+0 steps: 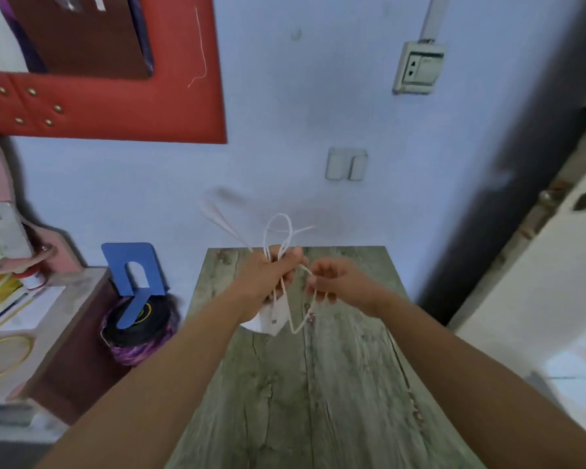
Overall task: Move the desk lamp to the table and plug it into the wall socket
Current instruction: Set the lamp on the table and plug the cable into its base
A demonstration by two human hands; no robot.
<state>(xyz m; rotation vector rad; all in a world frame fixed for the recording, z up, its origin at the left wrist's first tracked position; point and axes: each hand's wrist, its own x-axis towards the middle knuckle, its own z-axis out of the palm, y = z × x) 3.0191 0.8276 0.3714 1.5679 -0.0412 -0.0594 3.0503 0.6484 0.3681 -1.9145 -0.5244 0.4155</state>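
Soft, even daylight fills my view, brightest at the lower right. My white cord (214, 211) smears with motion blur. Wide-angle distortion bends and softens the edges.

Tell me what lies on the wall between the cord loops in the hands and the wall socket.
In the head view, a small white holder is mounted on the wall between the cord and the wall socket; otherwise that stretch of wall is bare.

The worktop (335, 384) is showing matt, weathered wood grain. The cord (278, 231) is appearing as smooth white plastic. The wall socket (418, 67) is presenting off-white plastic.
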